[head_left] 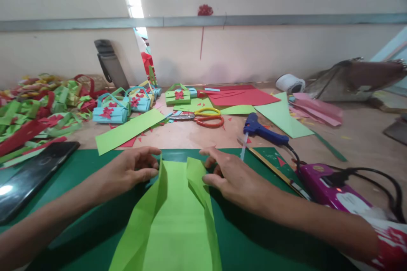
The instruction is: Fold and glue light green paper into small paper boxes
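A long sheet of light green paper (pixel 179 216) lies lengthwise before me, both long sides creased and standing up as flaps. My left hand (pixel 135 167) is closed at the far end of its left flap, with thumb and curled fingers against the edge. On the opposite side, my right hand (pixel 227 173) has thumb and bent fingers at the far end of the right flap, which leans inward. Beneath the paper is a dark green mat (pixel 241 228). Nearest my right hand are a blue glue gun (pixel 265 130) and a yellowish stick-like tool (pixel 273 168).
Scissors (pixel 203 117) lie beyond the mat near small paper bags (pixel 111 112) and red sheets (pixel 241 95). A phone (pixel 34 178) and a pile of paper pieces (pixel 41 110) are left. A purple power strip (pixel 330 188) with cables is right. A bottle (pixel 111 63) stands behind.
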### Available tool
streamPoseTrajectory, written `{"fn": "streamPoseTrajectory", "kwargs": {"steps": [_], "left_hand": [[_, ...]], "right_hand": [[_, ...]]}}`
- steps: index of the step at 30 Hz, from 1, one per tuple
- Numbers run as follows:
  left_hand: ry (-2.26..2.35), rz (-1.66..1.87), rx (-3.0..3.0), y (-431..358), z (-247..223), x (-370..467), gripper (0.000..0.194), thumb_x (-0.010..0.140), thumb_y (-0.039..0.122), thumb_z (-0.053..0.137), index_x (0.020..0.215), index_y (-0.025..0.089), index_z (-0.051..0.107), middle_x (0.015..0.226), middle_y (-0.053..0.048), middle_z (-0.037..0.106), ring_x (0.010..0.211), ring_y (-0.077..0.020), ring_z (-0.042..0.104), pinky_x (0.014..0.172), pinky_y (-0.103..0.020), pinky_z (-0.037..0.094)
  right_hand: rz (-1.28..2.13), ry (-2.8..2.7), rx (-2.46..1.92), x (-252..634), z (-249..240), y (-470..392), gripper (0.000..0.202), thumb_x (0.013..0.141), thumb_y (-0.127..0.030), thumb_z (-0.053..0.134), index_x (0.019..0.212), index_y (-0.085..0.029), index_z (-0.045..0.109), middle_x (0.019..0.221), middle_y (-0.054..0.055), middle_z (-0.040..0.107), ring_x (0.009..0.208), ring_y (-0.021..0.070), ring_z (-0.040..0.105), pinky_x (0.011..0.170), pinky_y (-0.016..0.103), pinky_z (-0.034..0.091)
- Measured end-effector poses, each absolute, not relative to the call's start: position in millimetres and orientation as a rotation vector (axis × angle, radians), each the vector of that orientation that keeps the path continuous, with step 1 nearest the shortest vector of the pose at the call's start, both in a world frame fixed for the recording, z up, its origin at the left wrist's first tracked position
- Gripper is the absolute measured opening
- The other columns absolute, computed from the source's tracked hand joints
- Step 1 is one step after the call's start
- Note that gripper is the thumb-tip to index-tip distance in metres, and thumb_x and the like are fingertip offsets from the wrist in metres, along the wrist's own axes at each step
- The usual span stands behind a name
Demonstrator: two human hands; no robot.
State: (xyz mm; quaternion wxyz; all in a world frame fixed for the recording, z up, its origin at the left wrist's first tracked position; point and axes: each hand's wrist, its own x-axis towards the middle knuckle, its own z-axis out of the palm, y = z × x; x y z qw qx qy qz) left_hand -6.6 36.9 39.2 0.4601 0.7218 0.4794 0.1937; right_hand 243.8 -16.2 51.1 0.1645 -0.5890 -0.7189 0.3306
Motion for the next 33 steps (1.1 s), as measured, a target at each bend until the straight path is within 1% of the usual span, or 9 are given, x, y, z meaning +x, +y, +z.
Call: {"fn": "streamPoseTrajectory", "kwargs": {"steps": [5, 8, 11, 15, 18, 20, 22, 25, 33], "left_hand": [[1.077, 0.454, 1.636, 27, 41, -1, 0.05, 0.075, 0.033, 0.063, 0.121, 0.016, 0.05, 0.081, -0.004, 0.067, 0.073, -0.0193, 0.063, 0.062, -0.028, 0.048], [1.11, 0.486, 1.51, 22, 41, 5, 0.057, 0.073, 0.034, 0.067, 0.123, 0.016, 0.047, 0.078, -0.002, 0.067, 0.067, -0.0172, 0.062, 0.055, -0.024, 0.045], [1.107, 0.512, 1.371, 18, 41, 12, 0.047, 0.07, 0.033, 0.071, 0.109, 0.013, 0.056, 0.077, -0.003, 0.068, 0.059, -0.0142, 0.06, 0.049, -0.021, 0.041], [0.971, 0.572, 1.175, 18, 40, 18, 0.03, 0.068, 0.029, 0.073, 0.088, 0.01, 0.063, 0.082, -0.009, 0.07, 0.07, -0.0196, 0.065, 0.061, -0.026, 0.049], [0.948, 0.66, 1.069, 20, 39, 22, 0.032, 0.064, 0.026, 0.076, 0.089, 0.01, 0.065, 0.083, -0.012, 0.071, 0.072, -0.0231, 0.067, 0.066, -0.032, 0.052], [0.961, 0.709, 1.042, 21, 38, 26, 0.032, 0.063, 0.025, 0.077, 0.088, 0.009, 0.065, 0.082, -0.013, 0.072, 0.069, -0.0237, 0.068, 0.065, -0.033, 0.053], [0.959, 0.736, 1.027, 21, 37, 31, 0.031, 0.063, 0.025, 0.077, 0.088, 0.009, 0.065, 0.083, -0.013, 0.072, 0.067, -0.0239, 0.068, 0.062, -0.034, 0.054], [0.917, 0.737, 0.989, 17, 33, 38, 0.035, 0.065, 0.025, 0.077, 0.094, 0.01, 0.065, 0.085, -0.014, 0.072, 0.067, -0.0246, 0.069, 0.064, -0.036, 0.055], [0.884, 0.646, 0.943, 10, 28, 49, 0.032, 0.066, 0.025, 0.076, 0.09, 0.007, 0.068, 0.08, -0.015, 0.073, 0.068, -0.0263, 0.07, 0.069, -0.037, 0.055]], "right_hand": [[1.073, -1.936, -1.587, 237, 42, -16, 0.062, 0.071, -0.019, 0.062, 0.129, -0.018, 0.04, 0.089, 0.002, 0.057, 0.068, 0.0112, 0.053, 0.061, 0.023, 0.04], [1.2, -1.822, -1.508, 235, 39, -18, 0.058, 0.072, -0.018, 0.06, 0.127, -0.017, 0.041, 0.092, 0.002, 0.055, 0.065, 0.0093, 0.052, 0.057, 0.022, 0.041], [1.169, -1.757, -1.458, 234, 40, -21, 0.052, 0.072, -0.016, 0.059, 0.123, -0.016, 0.045, 0.099, 0.005, 0.055, 0.075, 0.0114, 0.054, 0.063, 0.024, 0.045], [1.049, -1.594, -1.483, 237, 37, -19, 0.058, 0.07, -0.018, 0.061, 0.126, -0.017, 0.044, 0.112, 0.008, 0.054, 0.098, 0.0173, 0.054, 0.076, 0.028, 0.046], [1.206, -1.449, -1.406, 240, 33, -14, 0.06, 0.072, -0.025, 0.062, 0.127, -0.015, 0.042, 0.096, 0.006, 0.06, 0.083, 0.0151, 0.058, 0.069, 0.026, 0.047], [1.366, -1.447, -1.321, 240, 33, -13, 0.047, 0.073, -0.028, 0.061, 0.117, -0.014, 0.051, 0.077, 0.002, 0.062, 0.068, 0.013, 0.058, 0.06, 0.024, 0.045], [1.47, -1.469, -1.262, 239, 35, -15, 0.028, 0.073, -0.026, 0.06, 0.098, -0.013, 0.062, 0.068, 0.0, 0.063, 0.062, 0.0126, 0.057, 0.055, 0.023, 0.043], [1.481, -1.449, -1.245, 236, 39, -19, 0.015, 0.072, -0.021, 0.057, 0.082, -0.014, 0.067, 0.069, 0.001, 0.066, 0.062, 0.0134, 0.059, 0.055, 0.022, 0.044], [1.444, -1.43, -1.214, 237, 38, -21, 0.026, 0.07, -0.011, 0.056, 0.093, -0.015, 0.066, 0.08, 0.001, 0.071, 0.066, 0.0149, 0.065, 0.061, 0.024, 0.05]]}}
